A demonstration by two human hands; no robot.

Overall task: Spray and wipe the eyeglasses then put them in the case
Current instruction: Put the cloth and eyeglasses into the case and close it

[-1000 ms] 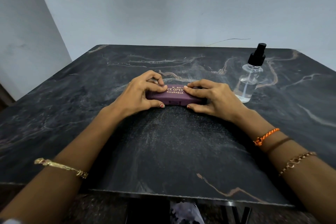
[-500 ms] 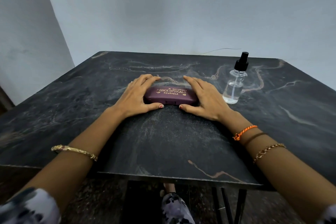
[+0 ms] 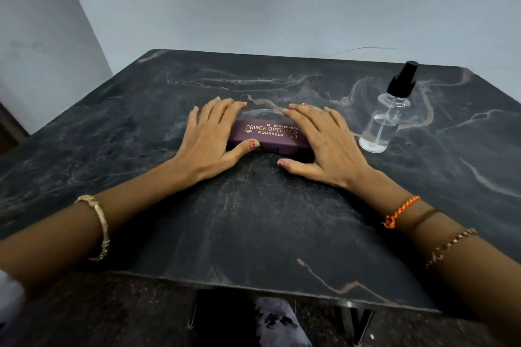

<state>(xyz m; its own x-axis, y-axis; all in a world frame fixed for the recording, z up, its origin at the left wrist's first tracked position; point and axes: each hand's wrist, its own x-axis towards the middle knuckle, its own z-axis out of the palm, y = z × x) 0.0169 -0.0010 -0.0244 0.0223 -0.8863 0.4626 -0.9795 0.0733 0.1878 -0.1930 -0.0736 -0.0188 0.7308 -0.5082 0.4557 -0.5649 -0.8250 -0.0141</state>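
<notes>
Two hands lie flat, fingers spread, gripping nothing: the left hand (image 3: 210, 135) over the left end of the closed purple case (image 3: 267, 138), the right hand (image 3: 324, 141) over its right end. Right of the case stands the spray bottle (image 3: 387, 118).

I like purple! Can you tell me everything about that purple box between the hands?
The glasses case is a long, flat maroon box with gold print, "PRINCE OPTICALS ROURKELA". It looks hard, is shut, and lies flat on the dark marble table. The left hand and right hand rest open on its two ends.
</notes>
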